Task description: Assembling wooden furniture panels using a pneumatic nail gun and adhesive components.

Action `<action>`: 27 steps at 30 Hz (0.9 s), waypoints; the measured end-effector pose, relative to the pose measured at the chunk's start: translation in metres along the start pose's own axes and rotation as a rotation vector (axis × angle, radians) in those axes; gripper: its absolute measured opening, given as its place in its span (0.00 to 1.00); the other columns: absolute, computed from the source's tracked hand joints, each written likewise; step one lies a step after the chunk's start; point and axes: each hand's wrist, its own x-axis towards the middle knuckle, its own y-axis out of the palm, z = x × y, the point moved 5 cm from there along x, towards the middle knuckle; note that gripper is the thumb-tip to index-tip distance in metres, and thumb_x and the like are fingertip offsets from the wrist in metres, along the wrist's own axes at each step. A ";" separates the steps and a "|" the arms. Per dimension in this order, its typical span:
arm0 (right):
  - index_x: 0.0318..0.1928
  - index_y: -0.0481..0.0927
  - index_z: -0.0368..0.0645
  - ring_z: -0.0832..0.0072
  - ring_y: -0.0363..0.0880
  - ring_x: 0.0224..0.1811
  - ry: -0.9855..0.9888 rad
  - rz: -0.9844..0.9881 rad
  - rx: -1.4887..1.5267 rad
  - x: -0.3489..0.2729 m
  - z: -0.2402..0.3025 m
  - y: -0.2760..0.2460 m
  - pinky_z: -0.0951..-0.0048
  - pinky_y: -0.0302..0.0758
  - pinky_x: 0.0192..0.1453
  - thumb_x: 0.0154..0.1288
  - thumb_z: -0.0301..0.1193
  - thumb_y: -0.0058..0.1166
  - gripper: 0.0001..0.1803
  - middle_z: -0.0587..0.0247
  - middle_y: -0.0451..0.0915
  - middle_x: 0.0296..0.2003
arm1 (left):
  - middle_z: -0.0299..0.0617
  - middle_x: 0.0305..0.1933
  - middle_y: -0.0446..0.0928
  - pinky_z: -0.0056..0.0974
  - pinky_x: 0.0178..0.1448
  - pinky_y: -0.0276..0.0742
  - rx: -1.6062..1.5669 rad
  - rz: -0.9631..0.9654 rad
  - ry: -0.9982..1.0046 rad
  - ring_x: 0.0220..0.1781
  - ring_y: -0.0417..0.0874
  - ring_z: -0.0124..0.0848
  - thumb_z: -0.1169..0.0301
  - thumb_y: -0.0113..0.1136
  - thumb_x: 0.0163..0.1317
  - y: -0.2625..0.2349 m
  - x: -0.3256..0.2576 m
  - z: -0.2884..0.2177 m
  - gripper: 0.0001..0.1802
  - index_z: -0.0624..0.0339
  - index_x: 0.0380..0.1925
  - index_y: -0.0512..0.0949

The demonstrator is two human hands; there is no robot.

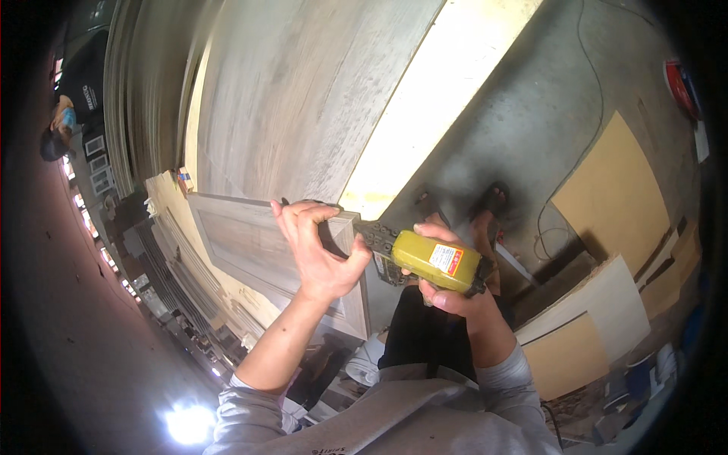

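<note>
My right hand point(447, 296) is wrapped around a power tool with a yellow-green body point(426, 256), a small label and a dark, studded head. That head meets the near corner of a framed grey wood-grain cabinet door point(250, 235). At the same corner, my left hand point(322, 254) grips the door's edge, its fingers curled over it and its thumb beside the tool's head. The tool's underside and the exact contact point are hidden.
Large grey wood-grain boards point(280, 98) and a pale yellow strip point(425, 98) lie ahead. Stacked panels point(144, 98) stand to the left. Board offcuts point(614, 182) and a cable point(599, 83) are on the floor at right. A person point(61, 125) appears at far left.
</note>
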 end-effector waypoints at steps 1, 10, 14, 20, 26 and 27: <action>0.72 0.65 0.34 0.85 0.77 0.33 0.011 0.015 -0.005 0.000 0.000 0.000 0.79 0.74 0.39 0.55 0.30 0.65 0.44 0.55 0.76 0.62 | 0.47 0.48 0.69 0.65 0.83 0.35 0.002 0.000 0.002 0.58 0.71 0.47 0.67 0.70 0.40 0.000 0.000 0.001 0.29 0.57 0.47 0.73; 0.73 0.64 0.34 0.81 0.80 0.38 0.036 0.028 -0.021 0.002 -0.001 -0.004 0.77 0.76 0.44 0.54 0.32 0.65 0.45 0.52 0.75 0.63 | 0.47 0.48 0.69 0.64 0.83 0.35 0.007 0.002 0.009 0.58 0.71 0.47 0.67 0.70 0.41 0.001 0.000 0.001 0.29 0.57 0.47 0.72; 0.73 0.63 0.35 0.76 0.81 0.48 -0.006 0.021 -0.020 0.004 0.000 -0.003 0.75 0.76 0.48 0.54 0.32 0.65 0.45 0.51 0.74 0.64 | 0.47 0.47 0.69 0.64 0.82 0.36 -0.004 -0.001 0.013 0.57 0.71 0.48 0.67 0.69 0.41 0.002 0.000 -0.001 0.29 0.57 0.47 0.72; 0.75 0.60 0.37 0.73 0.81 0.52 0.037 -0.016 -0.033 0.002 0.008 -0.004 0.74 0.77 0.48 0.55 0.31 0.64 0.47 0.50 0.75 0.63 | 0.48 0.47 0.69 0.65 0.82 0.36 -0.002 -0.002 0.003 0.58 0.71 0.49 0.66 0.69 0.42 0.003 0.001 -0.001 0.28 0.57 0.46 0.72; 0.76 0.62 0.39 0.76 0.80 0.55 0.016 -0.073 -0.167 -0.022 0.049 0.003 0.74 0.78 0.53 0.53 0.28 0.66 0.48 0.56 0.77 0.61 | 0.48 0.47 0.71 0.68 0.83 0.37 -0.004 -0.033 -0.028 0.58 0.72 0.50 0.63 0.69 0.46 -0.001 0.003 -0.004 0.25 0.58 0.45 0.73; 0.76 0.62 0.39 0.76 0.80 0.55 0.005 -0.059 -0.196 -0.028 0.061 0.004 0.74 0.78 0.53 0.53 0.28 0.66 0.48 0.56 0.77 0.61 | 0.48 0.47 0.71 0.68 0.83 0.37 -0.019 -0.062 -0.021 0.58 0.72 0.50 0.63 0.69 0.46 -0.002 0.004 -0.004 0.25 0.58 0.45 0.73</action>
